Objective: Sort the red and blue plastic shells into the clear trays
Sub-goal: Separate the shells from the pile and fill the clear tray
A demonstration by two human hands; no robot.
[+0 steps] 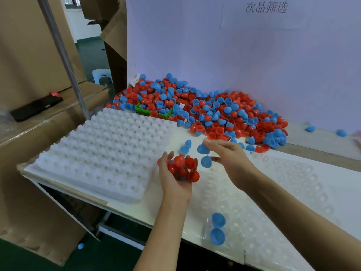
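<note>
Fingers (pixel 169 159) of the left hand (pixel 175 178) curl up around a clutch of red shells (pixel 183 168), palm upward, just right of the white tray (pixel 105 151). Right-hand fingers (pixel 212 142) pinch one blue shell (pixel 203 148), and a second blue shell (pixel 206 161) sits against the thumb of the right hand (pixel 232 163); whether it is gripped I cannot tell. Two more blue shells (pixel 185 147) lie on the worktop (pixel 166 214) between the white tray's right edge and that hand. Beyond the tray's far right corner spreads the heap of mixed shells (pixel 214 112), half burying a green basket (pixel 154 111). Right of the white tray, along the worktop's near edge, lies a clear tray (pixel 273 202) with two blue shells (pixel 217 228) seated at its near left end. The white tray's near corner overhangs the worktop edge slightly. A bare strip of worktop runs between the two trays.
</note>
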